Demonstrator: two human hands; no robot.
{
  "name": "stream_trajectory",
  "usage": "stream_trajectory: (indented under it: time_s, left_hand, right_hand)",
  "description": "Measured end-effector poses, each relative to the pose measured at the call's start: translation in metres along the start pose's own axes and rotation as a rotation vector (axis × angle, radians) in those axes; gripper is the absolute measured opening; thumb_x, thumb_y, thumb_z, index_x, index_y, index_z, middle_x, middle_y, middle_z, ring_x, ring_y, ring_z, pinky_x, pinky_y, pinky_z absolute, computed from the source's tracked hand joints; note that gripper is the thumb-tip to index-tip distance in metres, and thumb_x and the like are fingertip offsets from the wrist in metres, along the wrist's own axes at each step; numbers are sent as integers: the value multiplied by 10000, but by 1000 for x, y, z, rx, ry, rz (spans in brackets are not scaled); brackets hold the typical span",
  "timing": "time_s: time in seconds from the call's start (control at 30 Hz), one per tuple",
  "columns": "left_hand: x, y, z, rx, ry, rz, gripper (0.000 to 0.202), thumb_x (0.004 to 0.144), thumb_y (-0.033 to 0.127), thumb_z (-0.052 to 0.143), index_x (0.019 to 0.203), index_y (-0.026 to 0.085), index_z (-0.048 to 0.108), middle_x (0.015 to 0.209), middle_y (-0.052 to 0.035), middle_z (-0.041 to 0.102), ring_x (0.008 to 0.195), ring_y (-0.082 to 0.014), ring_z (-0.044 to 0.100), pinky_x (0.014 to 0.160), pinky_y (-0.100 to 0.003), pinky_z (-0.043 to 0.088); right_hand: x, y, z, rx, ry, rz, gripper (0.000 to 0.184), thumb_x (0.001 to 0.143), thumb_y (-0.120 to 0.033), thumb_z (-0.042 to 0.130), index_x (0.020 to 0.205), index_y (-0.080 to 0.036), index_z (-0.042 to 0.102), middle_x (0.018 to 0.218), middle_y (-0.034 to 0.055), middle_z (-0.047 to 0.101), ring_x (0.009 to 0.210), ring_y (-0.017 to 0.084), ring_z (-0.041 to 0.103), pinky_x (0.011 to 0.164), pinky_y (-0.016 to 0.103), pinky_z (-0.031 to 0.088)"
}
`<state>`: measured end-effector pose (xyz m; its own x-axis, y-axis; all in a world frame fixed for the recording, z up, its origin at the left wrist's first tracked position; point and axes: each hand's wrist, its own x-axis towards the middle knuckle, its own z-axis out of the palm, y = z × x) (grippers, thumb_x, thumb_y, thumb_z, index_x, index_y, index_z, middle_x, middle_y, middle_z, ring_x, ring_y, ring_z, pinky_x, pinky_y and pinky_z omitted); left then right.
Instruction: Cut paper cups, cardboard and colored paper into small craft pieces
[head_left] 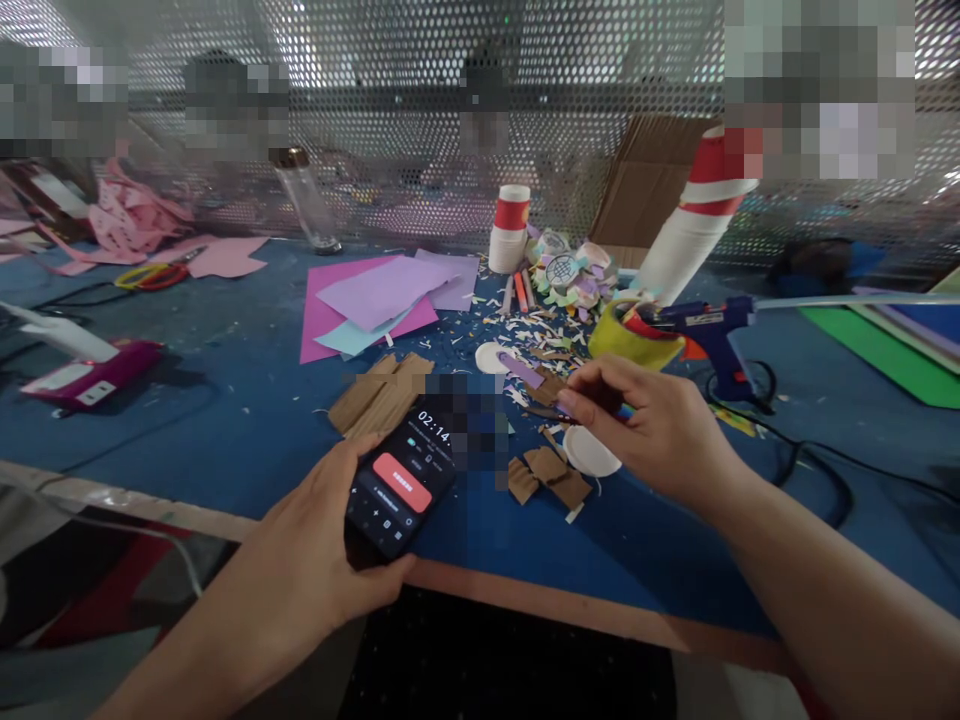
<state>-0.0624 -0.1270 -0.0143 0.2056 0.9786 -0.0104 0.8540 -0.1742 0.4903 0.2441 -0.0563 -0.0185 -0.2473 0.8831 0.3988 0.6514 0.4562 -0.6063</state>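
My left hand (315, 535) is wrapped around a black smartphone (401, 480), tilted above the table's front edge. Its lit screen reads 02:14 at the top and has a red button in the middle; a blurred patch covers the upper right part. Over the scraps my right hand (645, 420) is closed in a pinch, and what its fingertips hold is too small to make out. Close to those fingertips are a purple paper strip (519, 369) and a brown cardboard piece (549, 385). A white paper disc (592, 451) and torn cardboard pieces (562, 477) lie just below.
Behind my right hand are a blue glue gun (709, 325) and a yellow tape roll (622, 340). Stacked paper cups (694, 235) lean right. Coloured paper sheets (382, 290) and corrugated cardboard (382, 390) lie centre-left. A magenta glue gun (94, 375) sits left. Perforated metal (405, 120) stands behind.
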Motion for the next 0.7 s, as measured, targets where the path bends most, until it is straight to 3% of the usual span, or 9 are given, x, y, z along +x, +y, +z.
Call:
stream_trajectory:
  time_s: [0.17,0.37,0.43,0.53,0.57,0.63,0.7]
  left_hand:
    - [-3,-5,3,12,45,33,724,775,411,742,1398,296,391,1293,-110,662,1139,-364,689,881,-536,576]
    - [-7,8,11,169,-38,45,1143,749,721,699,1597,243,99,1328,-218,671,1063,-427,730,738,-497,599]
    - [-5,17,13,218,-74,35,1264,704,775,697,1619,193,47,1216,-223,726,982,-445,749,680,-486,591]
    - [3,27,11,219,-152,77,1438,581,835,739,1636,166,27,836,-91,779,712,-393,756,553,-423,550]
    - [7,29,9,195,-159,102,1427,579,840,737,1639,181,45,752,-42,754,638,-353,736,522,-392,530]
    - [18,29,5,105,-116,163,1180,736,776,682,1632,244,129,762,-3,735,629,-267,714,538,-341,524]
    - [32,26,3,2,35,225,866,927,613,581,1610,269,175,886,-8,741,761,-215,720,696,-338,565]
  right_hand:
    - [-1,1,-1,-12,-2,-1,150,954,-323,599,861,-208,623,696,-10,615,566,119,527,520,245,413]
    - [-1,1,-1,-16,-11,-6,142,955,-313,601,861,-208,618,695,-11,622,553,114,524,512,240,407]
    - [-1,1,0,-19,-16,-8,145,955,-311,600,854,-207,617,685,-13,618,543,113,513,509,241,402]
    - [-1,1,1,-6,-33,-7,151,956,-311,598,847,-207,617,672,-18,610,538,113,505,504,242,400]
    - [-1,0,1,-1,-34,-5,150,956,-313,597,851,-207,618,676,-18,611,542,114,506,504,242,401]
    - [0,0,0,4,-29,-3,147,955,-316,597,860,-207,622,688,-14,616,552,117,513,507,243,405]
    - [0,-1,0,0,-23,-5,147,954,-314,595,859,-205,622,682,-13,610,557,121,517,513,246,409]
